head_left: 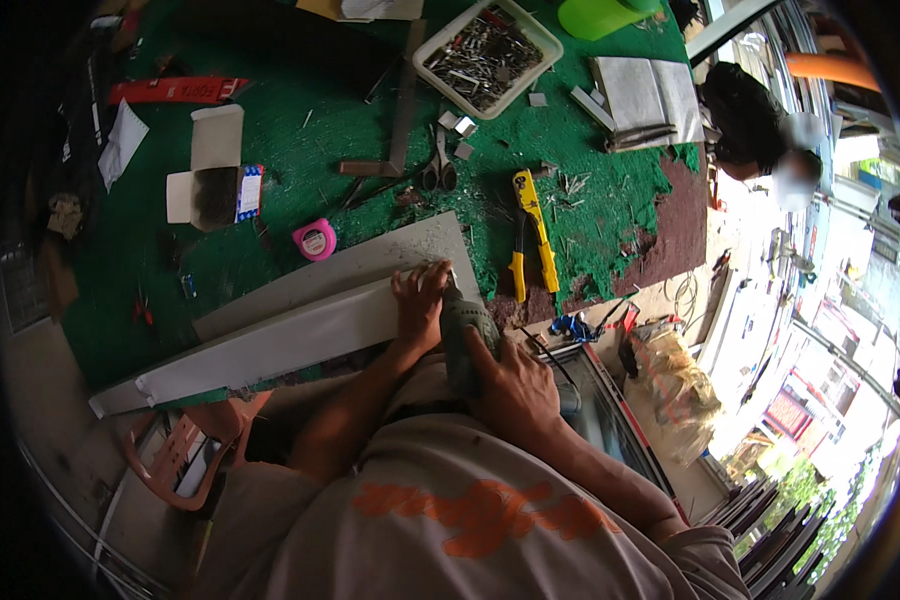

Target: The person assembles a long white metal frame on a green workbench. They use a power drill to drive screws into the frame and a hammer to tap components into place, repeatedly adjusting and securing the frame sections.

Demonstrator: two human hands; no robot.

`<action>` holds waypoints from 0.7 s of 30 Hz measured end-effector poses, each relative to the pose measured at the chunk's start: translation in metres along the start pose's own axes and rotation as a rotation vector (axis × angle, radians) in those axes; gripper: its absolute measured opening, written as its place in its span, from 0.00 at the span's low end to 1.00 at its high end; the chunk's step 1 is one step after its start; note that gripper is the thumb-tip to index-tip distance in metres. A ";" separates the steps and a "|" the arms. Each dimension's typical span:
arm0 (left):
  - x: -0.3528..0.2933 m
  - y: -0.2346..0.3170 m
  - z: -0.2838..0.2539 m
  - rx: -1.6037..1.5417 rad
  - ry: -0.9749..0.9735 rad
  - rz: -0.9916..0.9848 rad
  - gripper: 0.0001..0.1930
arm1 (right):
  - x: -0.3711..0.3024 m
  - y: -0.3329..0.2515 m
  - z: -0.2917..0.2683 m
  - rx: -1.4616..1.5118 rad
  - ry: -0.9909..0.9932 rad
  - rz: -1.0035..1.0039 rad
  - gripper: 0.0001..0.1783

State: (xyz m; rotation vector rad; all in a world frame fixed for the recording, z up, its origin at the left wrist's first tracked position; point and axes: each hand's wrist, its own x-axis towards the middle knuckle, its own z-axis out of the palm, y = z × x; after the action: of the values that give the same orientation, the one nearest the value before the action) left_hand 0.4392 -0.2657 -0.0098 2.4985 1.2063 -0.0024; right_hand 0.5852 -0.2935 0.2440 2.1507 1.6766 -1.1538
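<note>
A long pale grey-white metal profile (260,340) lies slantwise along the near edge of the green-covered table. My left hand (422,305) is closed over its right end, fingertips on the upper face beside the tool tip. In my right hand (518,385) is a dark green power drill (467,335), gripped by its body, its front pointing at the profile's end next to my left fingers. The bit's contact with the metal is too small to make out. A flat grey sheet (420,245) shows behind the profile, scattered with fine shavings.
Beyond the profile lie a pink tape measure (315,240), a yellow hand riveter (535,235), scissors (438,170), a metal square (404,120), an open carton (215,150) and a tub of small fasteners (425,70). A reddish plastic chair (185,460) stands below left. Another person (745,115) is at right.
</note>
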 end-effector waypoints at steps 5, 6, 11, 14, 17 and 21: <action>-0.002 -0.004 0.014 0.111 0.033 0.025 0.42 | -0.003 0.004 0.002 0.057 0.005 -0.058 0.40; -0.002 -0.004 0.015 0.116 0.024 0.021 0.41 | -0.003 0.005 0.002 0.057 0.028 -0.067 0.39; -0.001 -0.005 0.012 0.176 0.072 0.048 0.38 | -0.004 0.004 0.003 0.062 0.072 -0.075 0.35; -0.002 -0.004 0.008 -0.025 0.055 0.041 0.36 | -0.005 0.004 0.003 0.072 0.052 -0.059 0.34; -0.002 -0.003 0.007 -0.044 0.040 0.015 0.38 | -0.005 0.003 0.001 0.081 0.064 -0.056 0.34; -0.001 -0.001 0.007 -0.032 0.032 -0.015 0.40 | -0.004 0.000 -0.004 0.071 -0.047 -0.006 0.38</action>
State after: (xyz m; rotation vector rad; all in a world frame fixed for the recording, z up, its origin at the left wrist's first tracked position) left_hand 0.4384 -0.2680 -0.0163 2.4710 1.2285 0.0531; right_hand 0.5869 -0.2942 0.2489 2.1438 1.6473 -1.2730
